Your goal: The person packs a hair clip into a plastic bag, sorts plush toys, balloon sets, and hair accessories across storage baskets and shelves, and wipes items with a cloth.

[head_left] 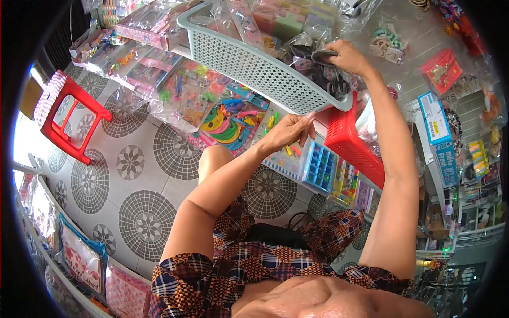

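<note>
My right hand [347, 59] is over the right end of a pale grey-green lattice basket [254, 66], closed on a dark flat item [324, 55] whose kind I cannot make out. Beneath it, black items in clear plastic bags [307, 63] fill that end of the basket. My left hand [289, 132] is just below the basket's lower right side, near a red basket [352, 132]. Its fingers are loosely bent and apart, and nothing shows in them. White plastic-wrapped goods [367, 119] lie in the red basket.
Packaged toys [225, 124] and a blue compartment box [319, 166] lie on a low display in front. A red stool [71, 116] stands on the patterned tile floor at left. Bagged goods [82, 254] line the lower left. A blue-and-white box [437, 127] is at right.
</note>
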A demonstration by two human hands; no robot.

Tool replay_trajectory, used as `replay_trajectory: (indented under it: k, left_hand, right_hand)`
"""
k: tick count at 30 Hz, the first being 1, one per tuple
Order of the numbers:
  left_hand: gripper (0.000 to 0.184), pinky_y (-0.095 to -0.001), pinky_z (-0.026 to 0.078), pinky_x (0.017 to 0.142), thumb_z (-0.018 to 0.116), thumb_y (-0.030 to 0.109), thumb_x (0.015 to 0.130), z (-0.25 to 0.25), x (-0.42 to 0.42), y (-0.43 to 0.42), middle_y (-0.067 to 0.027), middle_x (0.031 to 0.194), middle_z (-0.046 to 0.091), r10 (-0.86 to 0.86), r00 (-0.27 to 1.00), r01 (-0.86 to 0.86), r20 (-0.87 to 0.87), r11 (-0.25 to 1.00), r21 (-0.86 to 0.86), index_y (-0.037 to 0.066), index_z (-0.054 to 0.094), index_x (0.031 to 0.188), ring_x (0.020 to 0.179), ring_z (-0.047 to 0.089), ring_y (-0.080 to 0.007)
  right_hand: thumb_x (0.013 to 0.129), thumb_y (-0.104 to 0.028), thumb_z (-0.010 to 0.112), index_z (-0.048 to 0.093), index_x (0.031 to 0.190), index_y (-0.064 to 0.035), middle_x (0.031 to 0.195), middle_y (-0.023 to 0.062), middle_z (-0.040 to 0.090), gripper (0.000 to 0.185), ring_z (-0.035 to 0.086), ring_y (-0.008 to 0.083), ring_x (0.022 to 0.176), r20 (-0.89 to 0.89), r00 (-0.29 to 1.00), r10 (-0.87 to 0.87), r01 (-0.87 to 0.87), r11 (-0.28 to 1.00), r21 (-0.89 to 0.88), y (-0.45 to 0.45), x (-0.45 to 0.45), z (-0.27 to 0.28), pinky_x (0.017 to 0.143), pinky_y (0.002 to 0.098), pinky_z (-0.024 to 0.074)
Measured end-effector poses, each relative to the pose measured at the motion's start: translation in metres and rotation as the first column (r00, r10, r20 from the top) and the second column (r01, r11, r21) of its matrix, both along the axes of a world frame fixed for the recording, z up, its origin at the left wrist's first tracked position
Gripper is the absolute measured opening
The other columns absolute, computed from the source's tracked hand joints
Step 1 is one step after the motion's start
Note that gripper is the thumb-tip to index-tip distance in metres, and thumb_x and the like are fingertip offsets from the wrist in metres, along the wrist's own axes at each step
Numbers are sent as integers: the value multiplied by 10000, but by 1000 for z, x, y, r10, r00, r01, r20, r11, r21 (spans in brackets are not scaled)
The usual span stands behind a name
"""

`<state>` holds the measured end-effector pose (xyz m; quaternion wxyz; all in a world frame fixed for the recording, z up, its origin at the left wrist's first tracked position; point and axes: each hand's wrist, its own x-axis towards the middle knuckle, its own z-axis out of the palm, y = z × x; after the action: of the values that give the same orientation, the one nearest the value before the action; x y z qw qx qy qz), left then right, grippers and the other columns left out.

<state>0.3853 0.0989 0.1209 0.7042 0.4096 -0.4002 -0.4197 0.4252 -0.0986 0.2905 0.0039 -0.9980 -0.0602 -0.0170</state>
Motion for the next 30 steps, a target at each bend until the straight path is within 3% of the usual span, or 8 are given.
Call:
replay_trajectory:
  k: [5, 9, 16, 18, 20, 28, 29, 30]
  left_hand:
    - [610, -210, 271, 416, 333, 544, 884, -1, 0, 1, -19, 437, 456, -2, 1000, 2, -21, 1000, 5, 27, 595, 693, 392, 368, -63]
    - [600, -201, 244, 381, 347, 542, 881, -7, 2, -1, -22, 443, 464, 4, 999, -5, -51, 1000, -19, 22, 596, 716, 368, 339, -53]
    - [570, -185, 237, 370, 330, 504, 903, -10, -1, -3, -16, 463, 476, -4, 999, 3, -54, 1000, -10, 21, 590, 750, 366, 315, -41]
    - [560, -185, 238, 373, 337, 498, 904, -13, -2, -5, -17, 469, 479, -8, 998, 7, -66, 1000, -17, 21, 589, 755, 370, 317, -41]
    - [544, -183, 239, 377, 343, 485, 907, -16, -1, -8, -17, 477, 483, -1, 999, 1, -36, 1000, -13, 19, 587, 768, 376, 317, -40]
    - [314, -178, 284, 436, 543, 325, 866, -35, -20, -34, 34, 552, 499, 62, 987, -73, 149, 995, 68, 37, 597, 755, 484, 402, -25]
    - [196, -185, 327, 464, 598, 222, 840, -50, -23, -47, 36, 602, 501, 77, 981, -82, 176, 996, 19, 33, 559, 809, 521, 436, -29]
    - [196, -185, 327, 464, 598, 222, 840, -52, -30, -52, 36, 602, 501, 51, 981, -55, 189, 998, 20, 33, 559, 809, 521, 436, -29]
  right_hand:
    - [760, -159, 596, 617, 867, 13, 705, 14, 608, 204, 505, 60, 685, -290, 956, 51, 43, 950, 309, -3, -9, 16, 633, 249, 422]
    - [754, -173, 610, 618, 865, 21, 736, -8, 608, 224, 496, 51, 698, -287, 956, 68, 73, 888, 454, -6, -12, 8, 634, 238, 418]
    - [741, -207, 623, 624, 913, -40, 780, 104, 632, 239, 578, 144, 708, -34, 995, -95, 93, 994, -54, -23, -13, 25, 669, 293, 443]
    - [738, -212, 628, 623, 921, -44, 828, 114, 643, 248, 600, 139, 756, 322, 946, -46, 114, 974, -195, -41, -28, 42, 688, 296, 452]
    - [737, -170, 621, 616, 954, -40, 860, 128, 644, 253, 612, 145, 800, 393, 903, -172, 225, 970, -94, -22, -61, 71, 709, 283, 455]
    - [738, -20, 522, 618, 946, -48, 904, 22, 633, 231, 592, 119, 844, 368, 918, -149, -59, 866, 497, 43, -254, 83, 754, 247, 460]
    - [726, -35, 528, 624, 934, -53, 891, 36, 639, 230, 599, 131, 827, 261, 960, -105, -103, 733, 672, 43, -274, 65, 758, 250, 465]
    - [727, -294, 546, 605, 841, 23, 834, 90, 623, 342, 596, 173, 803, 103, 987, -121, 19, 734, 678, 50, -290, 50, 732, 267, 450]
